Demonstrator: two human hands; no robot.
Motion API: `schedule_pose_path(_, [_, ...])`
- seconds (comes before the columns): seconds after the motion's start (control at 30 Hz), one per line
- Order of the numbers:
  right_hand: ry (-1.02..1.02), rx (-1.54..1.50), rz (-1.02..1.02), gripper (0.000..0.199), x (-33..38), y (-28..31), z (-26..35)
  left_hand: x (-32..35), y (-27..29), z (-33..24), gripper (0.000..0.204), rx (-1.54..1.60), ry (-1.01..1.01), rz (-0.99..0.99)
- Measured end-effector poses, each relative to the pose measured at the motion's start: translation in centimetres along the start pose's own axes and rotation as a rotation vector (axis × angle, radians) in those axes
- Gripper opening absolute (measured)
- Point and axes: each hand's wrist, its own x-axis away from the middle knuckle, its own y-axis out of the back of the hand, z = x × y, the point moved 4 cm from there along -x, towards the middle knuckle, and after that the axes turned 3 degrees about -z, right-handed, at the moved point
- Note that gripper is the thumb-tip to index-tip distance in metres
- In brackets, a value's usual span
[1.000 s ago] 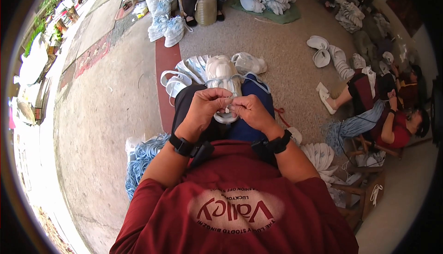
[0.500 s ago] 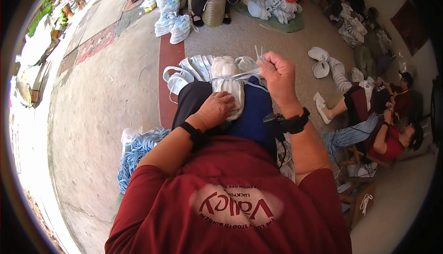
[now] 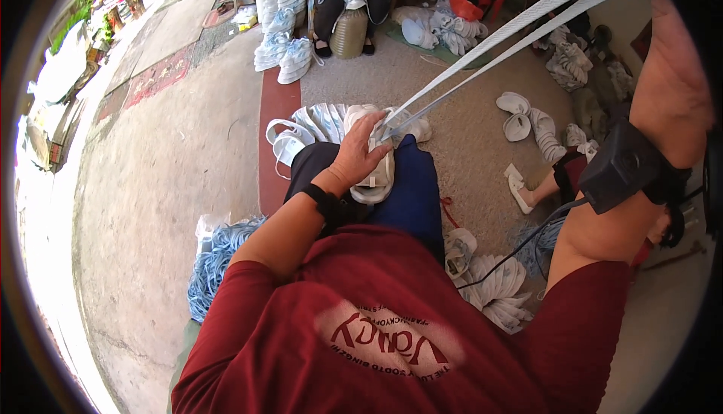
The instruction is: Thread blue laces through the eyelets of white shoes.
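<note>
A white shoe (image 3: 380,188) lies on my lap between the dark left trouser leg and the blue cloth on the right, its toe pointing away from me. My left hand (image 3: 358,154) is laid across its upper, thumb spread from the fingers, gripping it. From the shoe two lengths of pale shoelace (image 3: 482,51) run taut up to the upper right. There my right hand (image 3: 674,68) is raised high near the camera, pulling the laces; its fingertips are cut off by the picture's edge. A row of white shoes (image 3: 320,122) stands just beyond my knees.
A bundle of light blue laces (image 3: 218,263) lies at my left. More shoes (image 3: 493,290) are piled at my right, with others (image 3: 520,113) on the floor farther off. A black cable (image 3: 520,245) hangs from my right wrist device. Co-workers sit ahead and to the right.
My right hand has swung up and right, drawing the laces out into long taut strands. My left hand has shifted slightly forward on the shoe.
</note>
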Motion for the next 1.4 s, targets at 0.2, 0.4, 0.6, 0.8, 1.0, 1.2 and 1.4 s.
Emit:
schedule_pose_path(0.2, [-0.157,-0.176,0.300,0.023,-0.5,-2.6,-1.4,0.5,-3.8,1.5,0.042,0.114,0.231,0.598])
schedule_pose_path(0.4, [-0.556,0.263,0.740,0.021,7.4,0.9,-9.5,6.7,-3.7,-0.6,0.042,0.007,-0.151,0.752])
schedule_pose_path(0.6, [-1.204,0.382,-0.091,0.011,24.0,13.2,-24.9,5.4,-3.3,-1.4,0.033,0.253,0.055,0.736])
schedule_pose_path(0.8, [-1.375,0.427,-0.543,0.012,31.8,14.9,-32.3,5.5,-3.4,-1.3,0.031,0.234,0.095,0.775])
schedule_pose_path(1.0, [-1.258,0.241,-0.659,0.009,31.5,14.5,-34.4,5.7,-3.9,0.0,0.033,0.272,0.161,0.779])
schedule_pose_path(1.2, [-1.285,0.195,-0.694,0.007,31.9,14.8,-34.2,5.8,-3.9,0.6,0.031,0.320,0.262,0.788])
schedule_pose_path(1.4, [-1.327,0.182,-0.791,0.008,32.0,14.7,-34.3,5.9,-3.7,0.8,0.029,0.363,0.252,0.716])
